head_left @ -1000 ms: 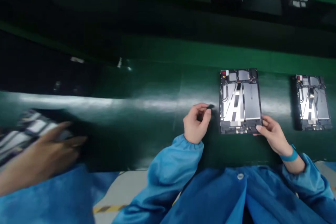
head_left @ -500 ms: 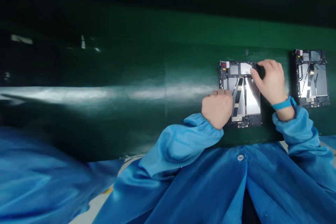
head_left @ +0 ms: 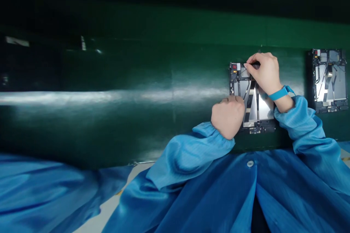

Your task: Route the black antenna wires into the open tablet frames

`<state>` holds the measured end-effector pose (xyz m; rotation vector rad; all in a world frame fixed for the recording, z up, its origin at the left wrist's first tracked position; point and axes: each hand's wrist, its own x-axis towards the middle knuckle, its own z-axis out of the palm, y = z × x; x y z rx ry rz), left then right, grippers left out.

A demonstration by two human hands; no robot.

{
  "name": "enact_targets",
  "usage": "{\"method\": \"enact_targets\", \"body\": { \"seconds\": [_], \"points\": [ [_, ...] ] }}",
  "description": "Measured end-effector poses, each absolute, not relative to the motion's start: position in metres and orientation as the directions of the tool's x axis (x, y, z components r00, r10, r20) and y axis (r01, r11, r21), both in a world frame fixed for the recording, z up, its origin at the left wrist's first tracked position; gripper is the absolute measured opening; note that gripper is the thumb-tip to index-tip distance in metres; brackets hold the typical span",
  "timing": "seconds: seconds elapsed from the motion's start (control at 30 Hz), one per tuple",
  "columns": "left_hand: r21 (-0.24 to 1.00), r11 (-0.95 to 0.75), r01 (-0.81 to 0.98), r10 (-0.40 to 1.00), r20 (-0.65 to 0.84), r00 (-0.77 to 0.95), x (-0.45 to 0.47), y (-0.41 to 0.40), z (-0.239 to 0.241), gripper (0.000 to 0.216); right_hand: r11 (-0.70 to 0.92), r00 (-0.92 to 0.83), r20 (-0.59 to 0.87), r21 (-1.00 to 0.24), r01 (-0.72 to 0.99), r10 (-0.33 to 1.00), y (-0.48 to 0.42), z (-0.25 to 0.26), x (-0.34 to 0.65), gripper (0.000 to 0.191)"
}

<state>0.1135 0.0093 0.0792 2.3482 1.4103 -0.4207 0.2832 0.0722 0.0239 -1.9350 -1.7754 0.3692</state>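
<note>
An opened tablet-like device (head_left: 265,111), with silvery plates, dark flat cables and a black frame, lies on the green table. At its lower left edge rests my left hand (head_left: 228,116), closed like a fist, its fingertips hidden underneath. My right hand (head_left: 265,71) reaches over the upper part of the device. Thumb and forefinger are pinched together close to a grey square plate (head_left: 245,72); whatever sits between them is too small to make out. A blue band (head_left: 280,93) circles the right wrist.
A second opened device (head_left: 332,83) of the same kind lies farther right, looking thick like a stack. Blue cloth (head_left: 49,189), apparently another person's clothing, shows at the lower left. The green table (head_left: 136,127) stretches far left, with glare across it.
My right hand has moved left across the top of the device, and its thumb and forefinger have closed into a pinch. My left hand stays at the device's left edge.
</note>
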Motion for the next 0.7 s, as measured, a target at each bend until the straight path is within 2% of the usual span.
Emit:
{"method": "enact_targets", "body": {
  "seconds": [0.1, 0.17, 0.23, 0.3, 0.37, 0.4, 0.47, 0.53, 0.57, 0.63, 0.7],
  "points": [
    [0.230, -0.408, 0.884, 0.802, -0.372, 0.467, 0.100, 0.005, 0.069, 0.024, -0.012, 0.117, 0.164, -0.532, 0.847, 0.980, 0.056, 0.030, 0.283, 0.011],
    [0.350, -0.342, 0.872, 0.830, -0.323, 0.455, 0.088, 0.003, 0.060, 0.012, 0.004, 0.112, 0.187, -0.527, 0.850, 0.976, 0.044, 0.032, 0.282, 0.013],
    [0.521, -0.210, 0.827, 0.878, -0.272, 0.394, 0.075, 0.002, 0.047, 0.008, 0.019, 0.106, 0.208, -0.521, 0.853, 0.972, 0.034, 0.032, 0.280, 0.014],
    [0.673, -0.034, 0.739, 0.929, -0.251, 0.272, 0.064, 0.006, 0.032, 0.012, 0.032, 0.101, 0.223, -0.523, 0.851, 0.970, 0.025, 0.033, 0.279, 0.014],
    [0.741, 0.081, 0.667, 0.967, -0.220, 0.126, 0.056, 0.014, 0.018, 0.011, 0.050, 0.095, 0.237, -0.539, 0.841, 0.967, 0.017, 0.033, 0.279, 0.014],
    [0.746, 0.090, 0.659, 0.983, -0.171, 0.059, 0.054, 0.020, 0.013, 0.014, 0.061, 0.090, 0.243, -0.551, 0.832, 0.966, 0.013, 0.033, 0.279, 0.014],
    [0.728, 0.031, 0.685, 1.000, -0.021, -0.023, 0.053, 0.033, 0.008, 0.037, 0.085, 0.082, 0.253, -0.584, 0.807, 0.964, 0.006, 0.034, 0.279, 0.012],
    [0.724, -0.053, 0.688, 0.998, 0.068, 0.006, 0.056, 0.049, 0.007, 0.052, 0.103, 0.081, 0.257, -0.628, 0.772, 0.963, 0.001, 0.034, 0.279, 0.012],
    [0.747, -0.080, 0.660, 0.997, 0.050, 0.064, 0.058, 0.057, 0.009, 0.049, 0.113, 0.082, 0.261, -0.652, 0.750, 0.962, -0.001, 0.033, 0.279, 0.012],
    [0.825, -0.074, 0.560, 0.971, -0.069, 0.231, 0.062, 0.072, 0.013, 0.031, 0.140, 0.082, 0.276, -0.695, 0.706, 0.958, -0.005, 0.031, 0.280, 0.013],
    [0.890, 0.006, 0.457, 0.898, -0.206, 0.390, 0.065, 0.085, 0.017, 0.016, 0.163, 0.077, 0.290, -0.716, 0.679, 0.954, -0.007, 0.027, 0.280, 0.013]
  ]
}}
